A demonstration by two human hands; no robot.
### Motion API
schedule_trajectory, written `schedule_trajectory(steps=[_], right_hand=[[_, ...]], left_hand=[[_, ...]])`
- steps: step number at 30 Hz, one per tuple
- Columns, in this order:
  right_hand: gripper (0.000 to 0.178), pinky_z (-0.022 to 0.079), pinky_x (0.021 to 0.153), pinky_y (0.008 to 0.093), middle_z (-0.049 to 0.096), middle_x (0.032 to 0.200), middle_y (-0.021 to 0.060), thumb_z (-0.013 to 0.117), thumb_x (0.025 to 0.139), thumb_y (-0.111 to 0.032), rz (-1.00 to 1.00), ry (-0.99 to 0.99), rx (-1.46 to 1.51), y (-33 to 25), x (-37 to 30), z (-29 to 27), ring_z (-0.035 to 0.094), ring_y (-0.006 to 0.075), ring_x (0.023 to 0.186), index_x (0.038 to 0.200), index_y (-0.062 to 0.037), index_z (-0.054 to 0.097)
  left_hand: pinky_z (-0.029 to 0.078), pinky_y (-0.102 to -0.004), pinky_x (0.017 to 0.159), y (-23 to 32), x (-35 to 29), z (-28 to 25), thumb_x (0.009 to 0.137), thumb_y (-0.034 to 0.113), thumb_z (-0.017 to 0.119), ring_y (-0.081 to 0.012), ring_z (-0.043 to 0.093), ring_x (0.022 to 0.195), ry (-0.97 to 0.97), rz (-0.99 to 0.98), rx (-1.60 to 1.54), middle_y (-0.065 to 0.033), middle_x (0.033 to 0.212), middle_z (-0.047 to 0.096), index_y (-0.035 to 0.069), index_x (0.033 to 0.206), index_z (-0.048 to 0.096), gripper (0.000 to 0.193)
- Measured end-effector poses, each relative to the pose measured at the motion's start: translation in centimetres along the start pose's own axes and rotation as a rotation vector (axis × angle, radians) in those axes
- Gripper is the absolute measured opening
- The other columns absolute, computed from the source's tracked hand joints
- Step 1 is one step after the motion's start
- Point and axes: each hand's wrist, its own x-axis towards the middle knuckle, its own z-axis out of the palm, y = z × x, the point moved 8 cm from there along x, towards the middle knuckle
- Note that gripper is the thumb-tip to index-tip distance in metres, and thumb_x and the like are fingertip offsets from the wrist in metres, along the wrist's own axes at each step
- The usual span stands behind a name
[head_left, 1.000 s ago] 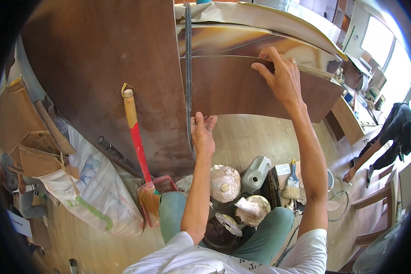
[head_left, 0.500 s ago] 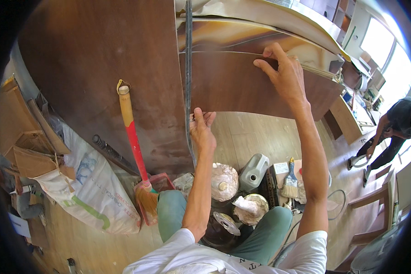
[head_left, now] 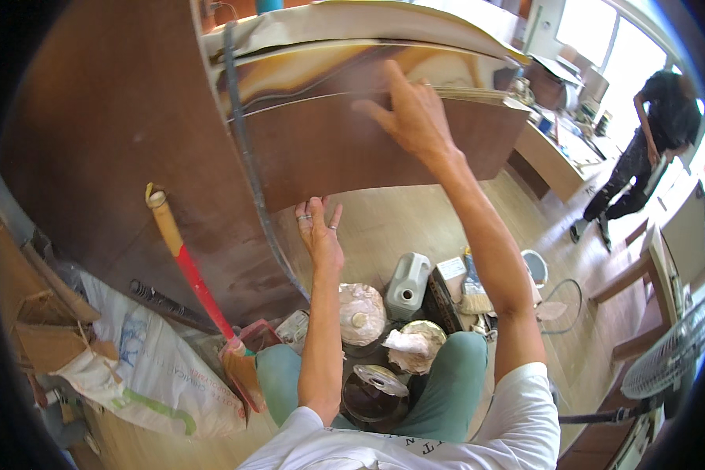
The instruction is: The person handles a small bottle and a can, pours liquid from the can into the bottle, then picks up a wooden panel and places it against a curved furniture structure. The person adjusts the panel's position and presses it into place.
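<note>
A brown laminate sheet (head_left: 368, 145) lies across a stack of sheets and overhangs toward me. My right hand (head_left: 411, 113) rests flat on its top, fingers spread. My left hand (head_left: 319, 231) reaches up under the sheet's lower edge with fingers open, beside a dark vertical strip (head_left: 247, 172). A big brown panel (head_left: 102, 133) stands on the left. Both my knees in green trousers (head_left: 446, 376) are bent below.
A red-handled broom (head_left: 200, 294) leans on the big panel. A white sack (head_left: 145, 364), cardboard (head_left: 23, 313), a white jug (head_left: 409, 283), wrapped tins (head_left: 362, 313) and a dark can (head_left: 374, 392) lie by my feet. Another person (head_left: 642, 149) bends at the right near a fan (head_left: 670, 356).
My view has tilted up and closer to the sheets. My right hand slid left along the top sheet; my left hand stays under its edge.
</note>
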Motion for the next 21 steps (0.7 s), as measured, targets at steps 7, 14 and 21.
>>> schedule_trajectory(steps=[7,14,21], right_hand=[[0.049,0.052,0.07,0.047,0.073,0.088,0.0097,0.077,0.082,-0.043,-0.064,0.028,-0.004,-0.7,-0.7,-1.0,0.07,0.0328,0.076,0.11,-0.0108,0.053],[0.037,0.055,0.079,0.0382,0.075,0.09,0.0125,0.077,0.085,-0.039,0.087,-0.02,-0.08,10.0,-2.4,-5.8,0.073,0.0285,0.089,0.096,-0.0047,0.069],[0.041,0.052,0.07,0.0431,0.068,0.076,0.0195,0.074,0.086,-0.043,0.101,-0.027,0.009,13.6,-2.0,-4.6,0.065,0.0379,0.07,0.099,-0.0047,0.072]], left_hand=[[0.057,-0.0393,0.094,-3.0,0.1,1.5,0.102,0.024,0.061,-0.0255,0.068,0.103,-0.2,-0.137,-0.047,-0.0119,0.103,0.067,0.01,0.104,0.049,0.019],[0.058,-0.0393,0.092,-3.1,-0.4,2.0,0.101,0.024,0.062,-0.0254,0.069,0.1,-0.193,-0.148,-0.064,-0.0116,0.102,0.067,0.009,0.105,0.048,0.021],[0.057,-0.0411,0.095,-3.1,0.0,1.6,0.101,0.027,0.062,-0.0252,0.068,0.103,-0.151,-0.088,-0.009,-0.0111,0.105,0.065,0.011,0.106,0.048,0.021]])
